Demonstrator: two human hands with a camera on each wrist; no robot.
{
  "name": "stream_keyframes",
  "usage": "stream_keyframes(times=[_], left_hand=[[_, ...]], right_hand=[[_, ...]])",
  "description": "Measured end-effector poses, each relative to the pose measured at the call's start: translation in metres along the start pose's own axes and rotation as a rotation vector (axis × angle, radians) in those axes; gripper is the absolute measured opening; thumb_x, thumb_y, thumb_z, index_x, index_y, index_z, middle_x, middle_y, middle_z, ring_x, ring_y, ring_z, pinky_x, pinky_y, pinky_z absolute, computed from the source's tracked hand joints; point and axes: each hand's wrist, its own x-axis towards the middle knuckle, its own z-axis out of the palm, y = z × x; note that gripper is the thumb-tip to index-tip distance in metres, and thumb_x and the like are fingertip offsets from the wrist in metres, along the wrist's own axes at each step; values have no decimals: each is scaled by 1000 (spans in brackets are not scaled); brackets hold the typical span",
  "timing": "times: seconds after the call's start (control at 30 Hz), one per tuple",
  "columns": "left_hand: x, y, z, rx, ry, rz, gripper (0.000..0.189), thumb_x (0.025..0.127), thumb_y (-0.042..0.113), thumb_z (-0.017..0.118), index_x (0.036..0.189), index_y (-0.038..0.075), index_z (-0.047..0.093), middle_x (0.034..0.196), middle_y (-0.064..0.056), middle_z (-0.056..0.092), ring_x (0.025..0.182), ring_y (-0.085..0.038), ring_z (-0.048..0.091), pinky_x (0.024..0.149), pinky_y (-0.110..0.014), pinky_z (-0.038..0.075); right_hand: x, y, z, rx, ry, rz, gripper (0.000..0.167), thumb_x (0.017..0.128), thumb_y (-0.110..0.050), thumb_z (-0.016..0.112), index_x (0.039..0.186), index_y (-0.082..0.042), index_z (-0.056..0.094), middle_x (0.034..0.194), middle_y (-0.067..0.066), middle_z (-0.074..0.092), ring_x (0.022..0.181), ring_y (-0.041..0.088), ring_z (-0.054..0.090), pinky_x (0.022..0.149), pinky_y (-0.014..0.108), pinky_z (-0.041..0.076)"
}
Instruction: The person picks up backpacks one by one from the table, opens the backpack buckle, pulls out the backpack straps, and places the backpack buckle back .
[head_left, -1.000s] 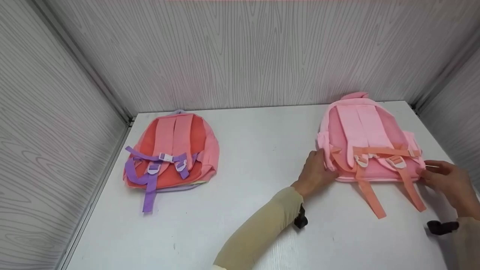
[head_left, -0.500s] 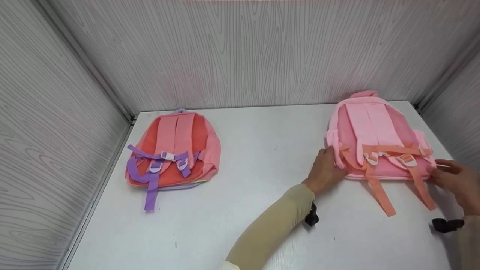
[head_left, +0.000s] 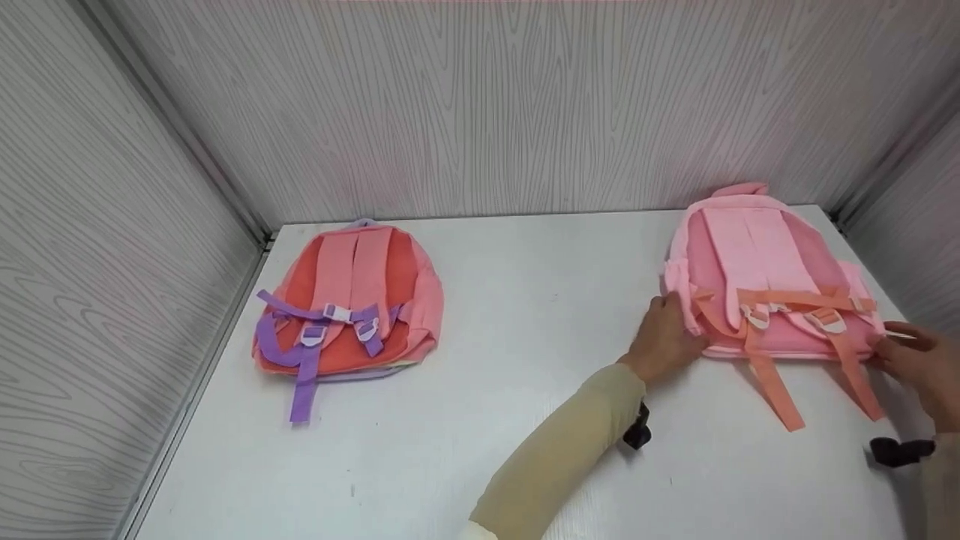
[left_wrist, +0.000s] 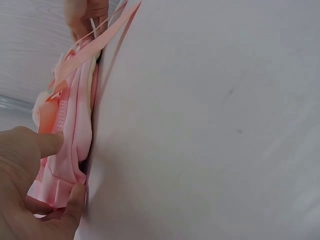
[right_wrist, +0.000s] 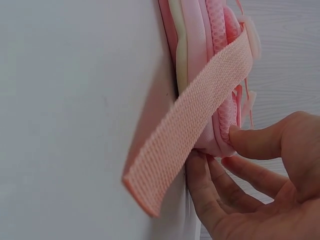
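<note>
A light pink backpack [head_left: 765, 247] lies strap side up at the right of the white table, its orange webbing straps [head_left: 776, 394] trailing toward the front edge. My left hand [head_left: 664, 341] grips its lower left corner; in the left wrist view the thumb [left_wrist: 50, 145] lies on top and the fingers reach under the side. At the lower right corner my right hand [head_left: 915, 367] pinches the edge, thumb above and fingers below, as the right wrist view shows. An orange strap end [right_wrist: 190, 120] hangs across that view, in front of the bag's side.
A coral-red backpack [head_left: 409, 300] with purple straps [head_left: 304, 386] lies strap side up on the table [head_left: 420, 465] at the left. Grey wood-grain panels [head_left: 480, 105] stand behind and on both sides. Each wrist wears a small black camera mount [head_left: 637, 431].
Both hands have shifted the pink backpack to the right, with the left forearm following. The coral-red backpack keeps its place apart from a slight drift of the view.
</note>
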Motion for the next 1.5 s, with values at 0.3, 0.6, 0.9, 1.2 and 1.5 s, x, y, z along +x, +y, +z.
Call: stream_keyframes(times=[0.3, 0.6, 0.9, 1.2, 1.5], left_hand=[[-3, -3, -11, -15, -54, 22, 73, 96, 37, 79, 156, 13, 44, 139, 1, 55, 117, -5, 54, 109, -18, 46], [-6, -23, -31, -14, -64, 176, 49, 102, 34, 71, 146, 17, 58, 126, 3, 62, 110, -6, 54, 92, -15, 48], [-12, -48, -59, 23, -49, 84, 61, 104, 39, 69, 154, 8, 51, 141, -8, 63, 114, -11, 63, 96, -21, 52], [-21, -80, -94, -33, -8, 82, 57, 106, 35, 67, 153, 5, 52, 145, -13, 62, 120, -20, 65, 101, -28, 53], [-39, -100, -135, -91, -16, 90, 58, 107, 33, 65, 156, 5, 49, 156, -13, 54, 130, -28, 63, 104, -35, 54]], right_hand=[[-4, -10, -2, -7, 13, 20, 62, 107, -40, 62, 159, -11, 43, 123, 2, 54, 70, -13, 62, 71, 16, 58], [-20, -29, -3, -226, 94, 34, 73, 107, -48, 53, 163, -4, 39, 161, 25, 43, 104, 27, 54, 79, 31, 48], [-37, -53, 5, -271, 174, -6, 68, 109, -43, 49, 165, -8, 35, 170, 21, 37, 145, 47, 47, 114, 58, 48], [-54, -78, 21, -252, 109, -167, 71, 108, -47, 52, 162, -2, 39, 162, 29, 44, 130, 43, 51, 83, 19, 55], [-71, -101, 53, -232, 35, -486, 58, 106, -37, 66, 146, 4, 57, 142, 31, 59, 100, -4, 45, 77, 0, 37]])
